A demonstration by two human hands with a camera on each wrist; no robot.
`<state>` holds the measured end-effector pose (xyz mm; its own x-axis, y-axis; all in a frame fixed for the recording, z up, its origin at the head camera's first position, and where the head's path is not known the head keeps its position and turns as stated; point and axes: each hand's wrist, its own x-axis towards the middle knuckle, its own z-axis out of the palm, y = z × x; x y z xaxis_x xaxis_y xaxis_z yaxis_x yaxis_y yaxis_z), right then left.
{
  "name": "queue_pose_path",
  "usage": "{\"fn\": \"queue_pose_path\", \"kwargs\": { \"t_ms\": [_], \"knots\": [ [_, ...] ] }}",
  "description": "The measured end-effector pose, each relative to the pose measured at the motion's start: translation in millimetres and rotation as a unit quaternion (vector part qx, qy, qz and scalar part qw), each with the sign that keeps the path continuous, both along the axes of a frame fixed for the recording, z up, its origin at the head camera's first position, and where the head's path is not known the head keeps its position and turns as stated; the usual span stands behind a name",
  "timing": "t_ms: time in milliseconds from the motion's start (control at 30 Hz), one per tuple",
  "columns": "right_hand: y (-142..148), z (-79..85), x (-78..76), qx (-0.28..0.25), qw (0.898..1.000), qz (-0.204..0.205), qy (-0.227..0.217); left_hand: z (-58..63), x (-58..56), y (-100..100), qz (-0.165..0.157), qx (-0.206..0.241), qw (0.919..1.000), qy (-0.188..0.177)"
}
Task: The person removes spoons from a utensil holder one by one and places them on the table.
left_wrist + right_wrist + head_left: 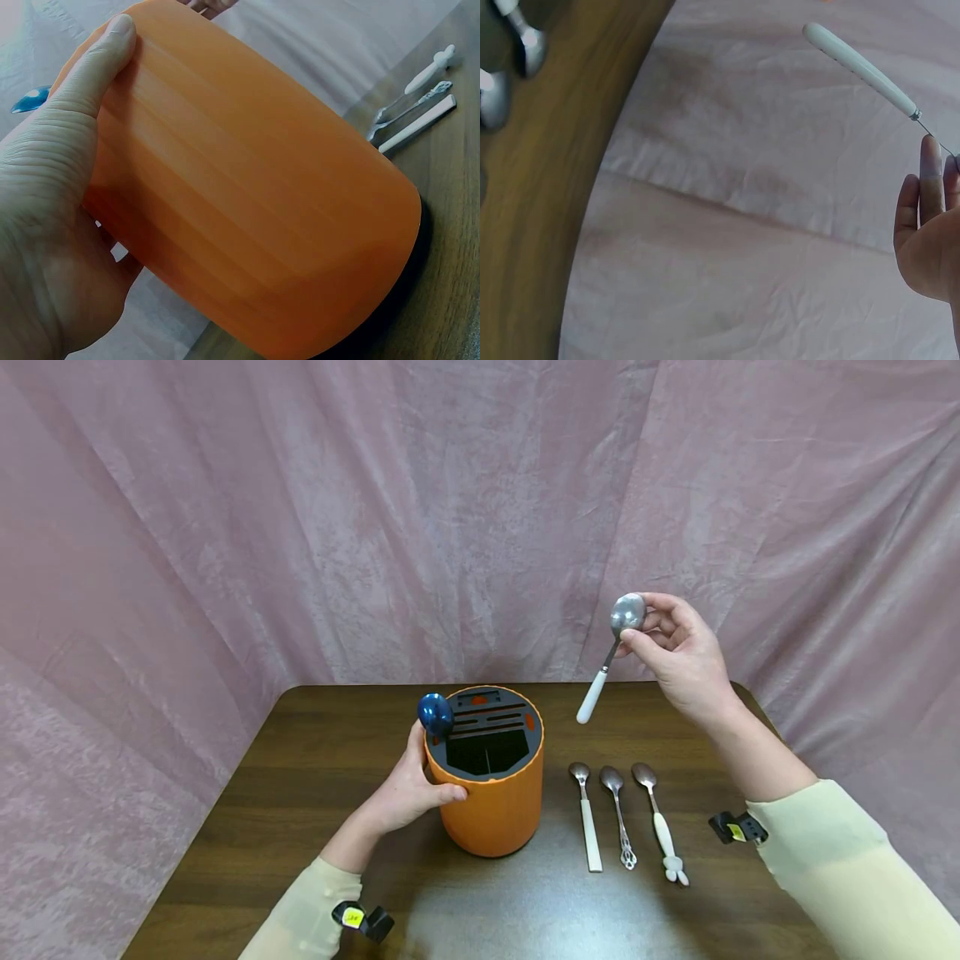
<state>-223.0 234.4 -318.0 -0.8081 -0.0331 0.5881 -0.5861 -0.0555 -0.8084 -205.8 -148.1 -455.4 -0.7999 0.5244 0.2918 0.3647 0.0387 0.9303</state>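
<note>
My right hand (690, 664) pinches a spoon (592, 696) near its metal bowl, up above the table's back right. Its white handle slants down and to the left, and in the right wrist view the white handle (862, 71) points away from the fingers. My left hand (405, 793) grips the upper left side of an orange utensil holder (491, 822), thumb across the front, fingers mostly hidden behind. A dark slotted insert (487, 720) fills the holder's top. From its left edge rises a shiny blue spoon (435, 714), bowl up, its handle out of sight.
Right of the holder, three spoons lie side by side on the wooden table (322, 752): a straight white-handled spoon (591, 835), an ornate metal spoon (622, 827) and a spoon with a rabbit-shaped handle end (663, 835). A pink curtain (450, 527) hangs behind the table.
</note>
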Motion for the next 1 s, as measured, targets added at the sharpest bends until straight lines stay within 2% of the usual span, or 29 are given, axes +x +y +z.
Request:
{"fn": "queue_pose_path", "kwargs": {
  "t_ms": [300,533,767,1000],
  "knots": [
    [28,-12.6,7.0,0.01,0.999,-0.021,-0.031,-0.7,1.5,0,0.005,-0.001,1.0,-0.004],
    [53,-26.6,12.4,0.059,0.994,-0.067,-0.061,1.8,2.9,0,0.01,-0.006,0.9999,-0.002],
    [68,-40.0,15.6,0.139,0.979,-0.124,-0.079,1.5,2.3,-1,0.003,-0.002,1.0,-0.001],
    [82,-53.6,17.3,0.202,0.964,-0.139,-0.107,-0.5,2.8,-5,0.012,-0.013,0.9998,-0.002]
  ]
}}
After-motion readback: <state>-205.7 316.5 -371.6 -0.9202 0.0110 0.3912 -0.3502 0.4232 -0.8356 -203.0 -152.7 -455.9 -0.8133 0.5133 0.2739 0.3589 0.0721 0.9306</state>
